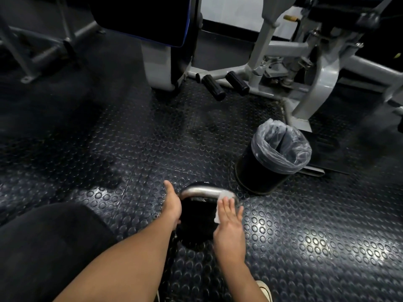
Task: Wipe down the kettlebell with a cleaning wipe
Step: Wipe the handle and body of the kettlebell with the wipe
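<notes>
A black kettlebell (196, 223) with a bare steel handle (200, 190) stands on the studded rubber floor in front of me. My left hand (172, 203) lies against the kettlebell's left side, thumb pointing away from me, fingers hidden behind the black body. My right hand (229, 223) lies flat with straight fingers on a white cleaning wipe (224, 198). The wipe is pressed onto the right end of the handle and the kettlebell's right shoulder.
A black bin (261, 171) lined with a clear plastic bag stands just beyond the kettlebell to the right. A grey weight machine (305, 68) with two black foot pegs (224, 85) fills the back. My dark-clothed knee (43, 247) is at lower left.
</notes>
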A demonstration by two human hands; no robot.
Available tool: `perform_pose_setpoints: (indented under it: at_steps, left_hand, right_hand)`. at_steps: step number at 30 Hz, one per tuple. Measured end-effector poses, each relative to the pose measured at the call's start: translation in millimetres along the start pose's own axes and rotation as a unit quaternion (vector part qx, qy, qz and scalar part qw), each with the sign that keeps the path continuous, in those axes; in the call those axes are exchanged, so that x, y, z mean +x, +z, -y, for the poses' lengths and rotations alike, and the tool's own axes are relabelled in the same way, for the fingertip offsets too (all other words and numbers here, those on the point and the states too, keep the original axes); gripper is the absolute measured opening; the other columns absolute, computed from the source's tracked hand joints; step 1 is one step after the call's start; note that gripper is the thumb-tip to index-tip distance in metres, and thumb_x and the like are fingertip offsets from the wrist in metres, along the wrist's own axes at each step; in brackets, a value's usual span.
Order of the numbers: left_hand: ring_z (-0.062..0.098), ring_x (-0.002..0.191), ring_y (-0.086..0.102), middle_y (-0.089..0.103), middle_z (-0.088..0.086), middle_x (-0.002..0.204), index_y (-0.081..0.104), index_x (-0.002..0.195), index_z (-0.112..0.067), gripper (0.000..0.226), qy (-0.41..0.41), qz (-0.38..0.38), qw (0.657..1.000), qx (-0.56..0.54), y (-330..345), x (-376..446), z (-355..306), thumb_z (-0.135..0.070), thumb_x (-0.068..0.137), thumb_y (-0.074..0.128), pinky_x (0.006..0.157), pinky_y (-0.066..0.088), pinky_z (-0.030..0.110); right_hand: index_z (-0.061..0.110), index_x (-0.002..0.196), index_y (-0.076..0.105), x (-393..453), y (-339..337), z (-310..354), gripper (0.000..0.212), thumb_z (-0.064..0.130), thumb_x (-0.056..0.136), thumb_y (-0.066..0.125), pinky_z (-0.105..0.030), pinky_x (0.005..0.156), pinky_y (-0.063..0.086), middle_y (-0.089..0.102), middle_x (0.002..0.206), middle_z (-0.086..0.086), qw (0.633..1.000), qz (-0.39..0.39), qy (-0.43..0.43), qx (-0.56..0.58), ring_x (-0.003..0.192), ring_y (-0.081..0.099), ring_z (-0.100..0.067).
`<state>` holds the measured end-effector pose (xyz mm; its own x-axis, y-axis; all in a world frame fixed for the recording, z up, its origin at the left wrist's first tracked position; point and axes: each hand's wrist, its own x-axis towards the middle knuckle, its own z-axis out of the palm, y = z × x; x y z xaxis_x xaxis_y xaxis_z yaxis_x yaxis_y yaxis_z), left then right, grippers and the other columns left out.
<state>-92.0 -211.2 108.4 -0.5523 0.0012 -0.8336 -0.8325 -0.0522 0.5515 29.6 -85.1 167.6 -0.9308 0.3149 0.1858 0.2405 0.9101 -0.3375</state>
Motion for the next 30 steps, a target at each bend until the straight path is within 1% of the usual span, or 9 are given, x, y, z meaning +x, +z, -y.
perform_pose_setpoints:
  at_steps: [5, 8, 12, 16, 19, 21, 22, 26, 30]
  left_hand:
    - [0.041, 0.139, 0.047, 0.054, 0.017, 0.149, 0.048, 0.150, -0.023, 0.158, -0.002, -0.006, 1.000, -0.006, 0.0, -6.6, -2.4, -0.115, 0.030, 0.005, 0.117, 0.032, 0.064]
    - [0.041, 0.144, 0.041, 0.048, 0.016, 0.155, 0.041, 0.154, -0.020, 0.151, 0.013, -0.009, 1.000, -0.021, 2.9, -29.7, -12.3, -0.112, 0.041, 0.005, 0.119, 0.028, 0.064]
    - [0.041, 0.143, 0.042, 0.048, 0.015, 0.154, 0.040, 0.155, -0.022, 0.128, 0.020, -0.027, 0.999, -0.023, 3.6, -36.3, -16.1, -0.103, 0.064, 0.003, 0.118, 0.029, 0.065]
    - [0.041, 0.144, 0.040, 0.045, 0.014, 0.157, 0.036, 0.157, -0.023, 0.111, 0.031, -0.033, 0.999, -0.005, 3.8, -35.2, -15.6, -0.094, 0.079, 0.002, 0.118, 0.029, 0.064]
    - [0.041, 0.144, 0.041, 0.045, 0.014, 0.157, 0.037, 0.157, -0.023, 0.110, 0.029, -0.043, 0.999, -0.009, 3.5, -35.0, -16.6, -0.093, 0.080, 0.002, 0.117, 0.032, 0.063]
    - [0.041, 0.144, 0.040, 0.044, 0.015, 0.158, 0.037, 0.157, -0.022, 0.110, 0.030, -0.040, 0.999, -0.003, 2.9, -35.5, -15.9, -0.092, 0.080, 0.001, 0.117, 0.032, 0.064]
    - [0.041, 0.144, 0.040, 0.045, 0.015, 0.157, 0.037, 0.157, -0.022, 0.112, 0.031, -0.036, 0.999, -0.001, 3.2, -35.2, -15.5, -0.094, 0.079, 0.001, 0.116, 0.032, 0.064]
    - [0.041, 0.134, 0.052, 0.056, 0.015, 0.147, 0.046, 0.151, -0.025, 0.151, 0.032, -0.023, 0.999, 0.003, 2.9, -31.6, -13.3, -0.112, 0.036, -0.001, 0.113, 0.039, 0.063]
    - [0.040, 0.132, 0.054, 0.061, 0.015, 0.141, 0.050, 0.149, -0.023, 0.147, 0.025, -0.017, 1.000, -0.002, 1.3, -30.3, -13.0, -0.111, 0.042, 0.000, 0.115, 0.037, 0.063]
  right_hand:
    - [0.004, 0.135, 0.061, 1.9, 6.7, 4.0, 0.084, -0.024, 0.057, 0.075, -0.048, 0.113, 0.041, 0.059, 0.141, -0.011, 0.999, -0.034, -0.007, 0.037, 0.142, 0.031, -0.021]
    - [0.004, 0.140, 0.057, -5.3, 19.3, 8.1, 0.080, -0.023, 0.065, 0.065, -0.038, 0.123, 0.017, 0.054, 0.147, -0.009, 0.998, -0.024, -0.012, 0.062, 0.146, 0.029, -0.015]
    - [0.015, 0.142, 0.056, -8.9, 6.4, 17.1, 0.064, -0.017, 0.087, 0.052, -0.040, 0.117, 0.032, 0.052, 0.147, -0.004, 0.971, -0.010, 0.165, 0.173, 0.145, 0.037, -0.027]
    - [0.023, 0.126, 0.071, 6.1, -2.7, 38.0, 0.046, -0.005, 0.093, 0.056, -0.041, 0.091, 0.058, 0.075, 0.113, -0.002, 0.842, -0.079, 0.380, 0.376, 0.095, 0.070, -0.022]
    - [0.012, 0.117, 0.073, 19.6, -0.8, 52.8, 0.026, 0.001, 0.098, 0.060, -0.022, 0.084, 0.053, 0.074, 0.108, 0.001, 0.644, -0.133, 0.488, 0.574, 0.094, 0.068, -0.007]
    - [0.004, 0.106, 0.068, 25.9, -3.7, 55.7, 0.016, -0.004, 0.100, 0.055, -0.030, 0.096, 0.052, 0.069, 0.111, -0.009, 0.495, -0.134, 0.520, 0.683, 0.100, 0.067, -0.016]
    - [0.003, 0.103, 0.064, 28.1, -6.6, 54.6, 0.015, -0.006, 0.101, 0.052, -0.037, 0.104, 0.049, 0.066, 0.112, -0.013, 0.449, -0.128, 0.527, 0.710, 0.102, 0.065, -0.021]
    - [-0.008, 0.137, 0.045, 38.6, -3.4, 39.2, 0.033, -0.007, 0.103, 0.043, -0.047, 0.117, 0.037, 0.055, 0.130, -0.022, 0.377, -0.090, 0.528, 0.756, 0.124, 0.057, -0.032]
    - [-0.009, 0.140, 0.041, 36.1, 4.8, 35.2, 0.037, -0.007, 0.104, 0.041, -0.048, 0.119, 0.033, 0.050, 0.142, -0.027, 0.349, -0.053, 0.539, 0.765, 0.130, 0.052, -0.033]
